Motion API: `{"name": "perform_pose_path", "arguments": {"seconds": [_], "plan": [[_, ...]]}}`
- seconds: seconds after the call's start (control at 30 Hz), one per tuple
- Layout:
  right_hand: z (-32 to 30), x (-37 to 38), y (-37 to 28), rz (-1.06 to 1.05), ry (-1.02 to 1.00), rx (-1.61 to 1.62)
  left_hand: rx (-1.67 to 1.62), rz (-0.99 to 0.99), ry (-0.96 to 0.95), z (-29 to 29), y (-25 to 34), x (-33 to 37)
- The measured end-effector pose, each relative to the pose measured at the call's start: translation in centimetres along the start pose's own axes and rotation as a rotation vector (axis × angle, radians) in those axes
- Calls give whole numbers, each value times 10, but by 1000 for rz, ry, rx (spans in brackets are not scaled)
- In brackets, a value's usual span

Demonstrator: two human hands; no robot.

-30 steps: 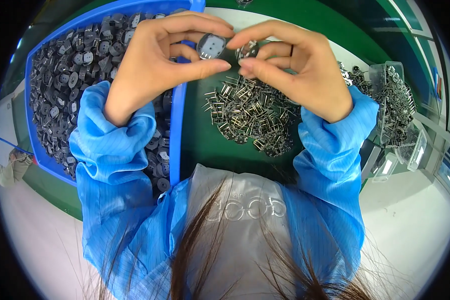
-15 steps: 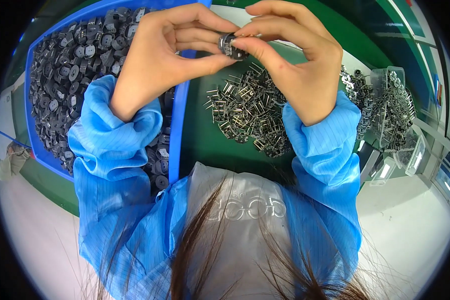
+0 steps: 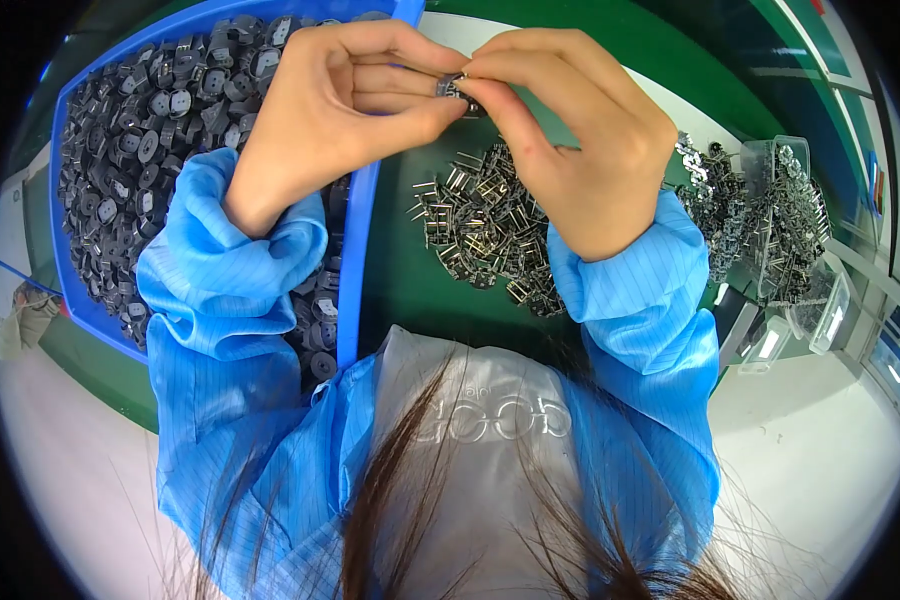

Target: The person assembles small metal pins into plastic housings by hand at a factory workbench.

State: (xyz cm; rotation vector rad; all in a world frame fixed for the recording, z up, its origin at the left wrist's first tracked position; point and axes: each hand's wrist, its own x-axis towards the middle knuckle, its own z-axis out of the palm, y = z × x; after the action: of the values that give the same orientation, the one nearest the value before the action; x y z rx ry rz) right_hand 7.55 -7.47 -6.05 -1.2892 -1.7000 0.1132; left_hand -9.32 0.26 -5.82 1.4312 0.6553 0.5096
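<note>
Round component [image 3: 448, 89]: dark, with bright metal details; partly hidden.
Component's place: pinched between your left hand [image 3: 322, 125] and your right hand [image 3: 592, 135].
Component's tilt: unclear.

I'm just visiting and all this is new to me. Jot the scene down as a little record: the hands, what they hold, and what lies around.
Left hand: pinching a small dark part
Right hand: pinching the same part
Part's details: mostly hidden by the hands
Left side: blue bin heaped with dark round pieces
Middle: pile of pronged pieces on a green surface
Right side: clear plastic box holding more small pieces
</note>
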Motion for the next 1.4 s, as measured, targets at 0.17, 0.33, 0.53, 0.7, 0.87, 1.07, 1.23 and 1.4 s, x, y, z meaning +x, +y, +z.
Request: {"name": "perform_pose_path", "arguments": {"seconds": [0.17,0.33,0.53,0.7,0.87,1.07,1.23,1.4], "plan": [[9,-3,-4,261,-107,263,6,4,52,-3,0,-3],[11,-6,3,499,-169,625,177,49,75,-3,-2,-3],[11,4,22,-12,30,150,-174,-40,163,6,22,2],[1,22,74,332,-150,-199,889,366,133,-36,12,2],[-3,15,125,598,-172,-488,1216,219,63,-82,-23,-3],[-22,15,74,627,-462,-609,1252,80,148,-83,-30,-14],[-16,-13,32,571,-819,-364,1395,217,153,-75,-25,-12],[-14,-23,42,546,-829,-218,1312,239,63,-71,-17,-6]]}}
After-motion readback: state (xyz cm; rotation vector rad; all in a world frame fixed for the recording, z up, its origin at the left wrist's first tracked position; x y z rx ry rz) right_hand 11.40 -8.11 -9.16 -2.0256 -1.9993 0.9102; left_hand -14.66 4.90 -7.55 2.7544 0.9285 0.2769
